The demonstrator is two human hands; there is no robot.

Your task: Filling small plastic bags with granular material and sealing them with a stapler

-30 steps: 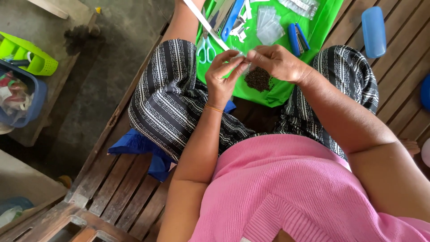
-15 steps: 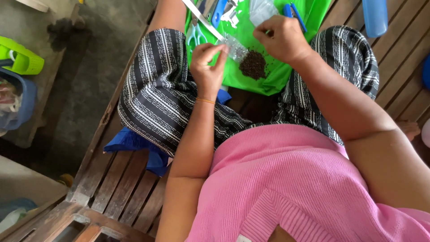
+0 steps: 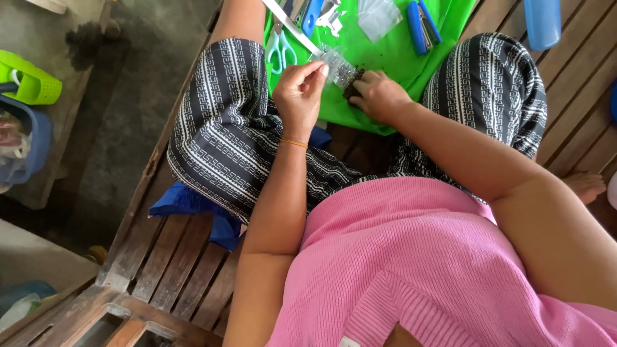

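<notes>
small clear plastic bag (image 3: 337, 66) in the upper middle of the frame, over a green sheet (image 3: 392, 61) spread across the lap. thin, crinkled, see-through, with pale glare on its folds; dark crumbly stuff (image 3: 354, 83) at its lower right end, against the right hand. long axis on a slant, from upper left down to lower right; which end is the mouth cannot be told.

left hand (image 3: 299, 96) just left of the bag, thumb and forefinger pinched together on its near edge, other fingers curled in, thin orange band on the wrist. right hand (image 3: 380, 96) just right of it, knuckles up, fingers bent down and bunched over the dark stuff at the bag's lower end; fingertips hidden, so whether clamped on the bag or on the stuff alone cannot be told.

around the hands: scissors (image 3: 281, 48) with pale green handles on the sheet, above and left of the left hand, and a white strip (image 3: 292, 27) slanting past them. blue stapler (image 3: 421, 26) at the top of the frame, right of centre, and another clear bag (image 3: 378, 16) just left of it, well apart from the held one. blue bottle (image 3: 542, 22) on the wooden slats (image 3: 160, 263) at upper right. black-and-white patterned trousers (image 3: 222, 128) under the sheet on both sides, pink knit top (image 3: 411, 257) filling the lower right. lime green basket (image 3: 29, 80) at the far left edge.
</notes>
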